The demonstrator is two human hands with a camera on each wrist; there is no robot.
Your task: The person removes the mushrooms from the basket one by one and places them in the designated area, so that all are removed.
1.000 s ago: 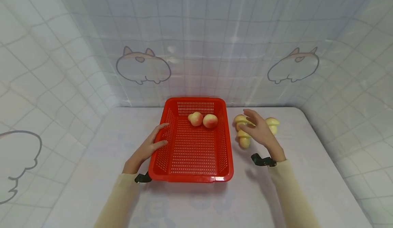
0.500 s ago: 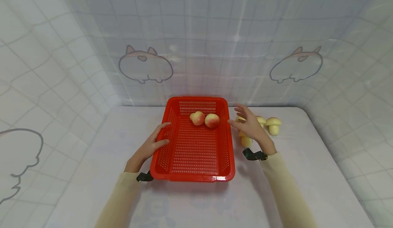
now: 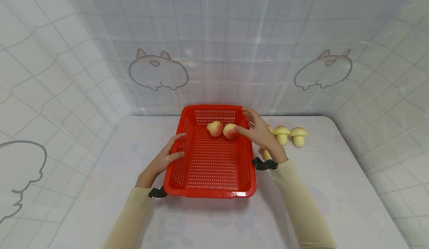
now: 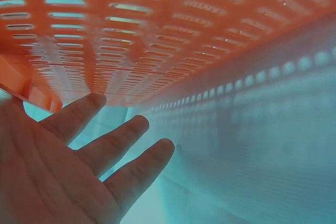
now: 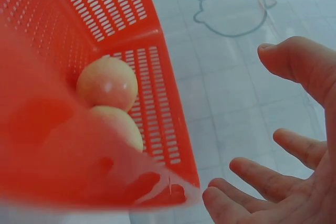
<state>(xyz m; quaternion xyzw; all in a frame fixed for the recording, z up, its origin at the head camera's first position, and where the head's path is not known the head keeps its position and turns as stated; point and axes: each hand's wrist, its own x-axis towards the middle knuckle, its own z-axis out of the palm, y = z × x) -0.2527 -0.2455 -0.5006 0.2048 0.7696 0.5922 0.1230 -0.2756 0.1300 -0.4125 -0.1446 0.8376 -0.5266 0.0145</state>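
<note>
A red perforated plastic basket [image 3: 209, 194] stands in the middle of the table. Toward its far end lie two peach-like fruits, one peach [image 3: 216, 129] left of another peach [image 3: 230, 131]; a small yellowish piece peeks out beside the left one. My left hand [image 3: 161, 160] is at the basket's left rim, and the left wrist view shows several fingers [image 4: 113, 145] extended loosely beneath the perforated side. My right hand [image 3: 259, 130] hovers around the right rim with fingers spread and nothing held. In the right wrist view its fingers [image 5: 268, 177] appear outside the basket wall, beside the peaches.
Several yellow toy mushrooms lie right of the basket: one mushroom [image 3: 298, 136] stands at the far right, another mushroom [image 3: 281, 134] beside it, and others are partly hidden by my right arm. A grid-patterned curtain [image 3: 221, 55] rises behind the table [image 3: 321, 189].
My right hand has moved left from above the mushrooms to the basket's right rim, fingers spread throughout. The left hand stays at the left rim; the peaches keep their places.
</note>
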